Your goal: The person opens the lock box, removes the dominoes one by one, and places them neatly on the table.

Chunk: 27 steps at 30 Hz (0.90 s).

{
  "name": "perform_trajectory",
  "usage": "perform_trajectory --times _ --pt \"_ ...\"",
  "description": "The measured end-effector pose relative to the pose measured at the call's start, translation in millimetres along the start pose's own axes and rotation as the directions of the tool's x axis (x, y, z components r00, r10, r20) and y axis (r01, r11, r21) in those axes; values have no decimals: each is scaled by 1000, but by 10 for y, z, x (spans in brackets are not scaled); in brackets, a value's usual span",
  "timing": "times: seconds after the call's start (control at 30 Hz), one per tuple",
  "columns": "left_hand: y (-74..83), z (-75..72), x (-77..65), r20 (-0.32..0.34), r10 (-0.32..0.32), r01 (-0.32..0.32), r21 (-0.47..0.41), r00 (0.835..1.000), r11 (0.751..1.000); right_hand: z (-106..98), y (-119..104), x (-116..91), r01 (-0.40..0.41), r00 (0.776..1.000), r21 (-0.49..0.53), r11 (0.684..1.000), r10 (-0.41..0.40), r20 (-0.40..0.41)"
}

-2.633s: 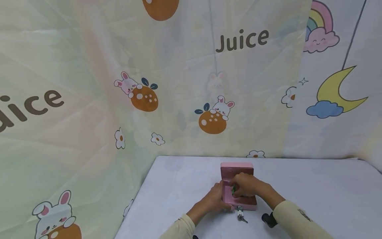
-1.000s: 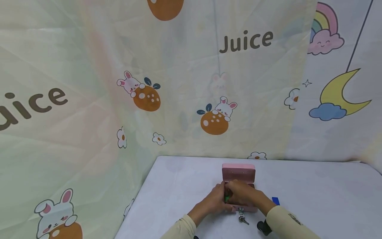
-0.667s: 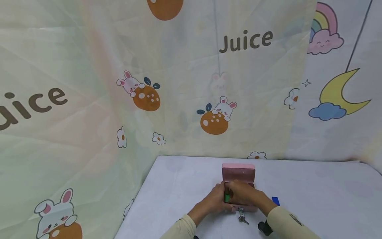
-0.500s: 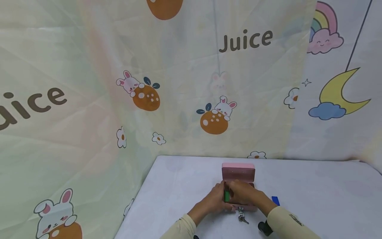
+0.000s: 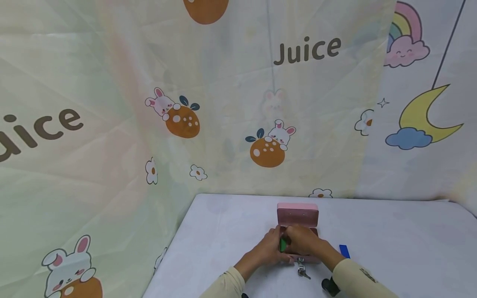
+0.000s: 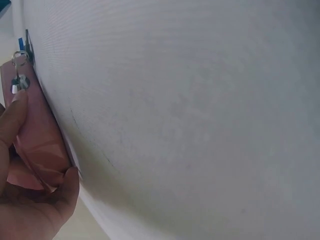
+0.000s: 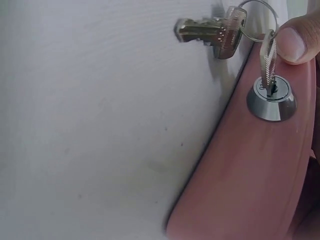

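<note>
A small pink metal cash box (image 5: pixel 298 206) stands on the table with its lid raised. Along its left wall, my left hand (image 5: pixel 267 248) grips the box; in the left wrist view the thumb lies near the lock (image 6: pixel 21 82) and another finger curls under a lower corner. Inside the box, my right hand (image 5: pixel 302 240) has curled fingers at a flat green piece (image 5: pixel 283 245) by the left wall, and they pinch it. The fingers cover most of the box's inside. One key (image 7: pixel 268 60) sits in the front lock, and a second key (image 7: pixel 212 34) hangs from the same ring.
A flat blue piece (image 5: pixel 344 251) lies on the white table (image 5: pixel 402 240) right of the box, beside the right forearm. A black wrist device (image 5: pixel 329 285) shows under the right sleeve. Printed curtains (image 5: pixel 223 82) hang behind and left of the table.
Since the earliest frame, my right hand has moved lower and left inside the box with the green piece. The blue piece came into view beside the forearm. My left hand keeps its grip.
</note>
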State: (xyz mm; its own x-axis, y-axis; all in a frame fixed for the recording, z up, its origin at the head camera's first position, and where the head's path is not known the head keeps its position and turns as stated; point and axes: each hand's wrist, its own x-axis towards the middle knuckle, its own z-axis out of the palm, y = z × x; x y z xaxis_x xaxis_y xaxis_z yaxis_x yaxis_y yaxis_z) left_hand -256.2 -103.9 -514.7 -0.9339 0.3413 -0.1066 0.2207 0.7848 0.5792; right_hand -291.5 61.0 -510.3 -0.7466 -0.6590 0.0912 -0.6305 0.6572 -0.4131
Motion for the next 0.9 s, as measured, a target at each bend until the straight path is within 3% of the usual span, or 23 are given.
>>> perform_trajectory --times 0.47,0.9 --pt "-26 -3 -7 6 24 -24 1 1000 1000 11 -36 29 5 1000 72 997 -5 7" --pt "-15 11 -3 11 -21 21 -11 1000 1000 8 -44 25 -9 1000 59 998 9 7"
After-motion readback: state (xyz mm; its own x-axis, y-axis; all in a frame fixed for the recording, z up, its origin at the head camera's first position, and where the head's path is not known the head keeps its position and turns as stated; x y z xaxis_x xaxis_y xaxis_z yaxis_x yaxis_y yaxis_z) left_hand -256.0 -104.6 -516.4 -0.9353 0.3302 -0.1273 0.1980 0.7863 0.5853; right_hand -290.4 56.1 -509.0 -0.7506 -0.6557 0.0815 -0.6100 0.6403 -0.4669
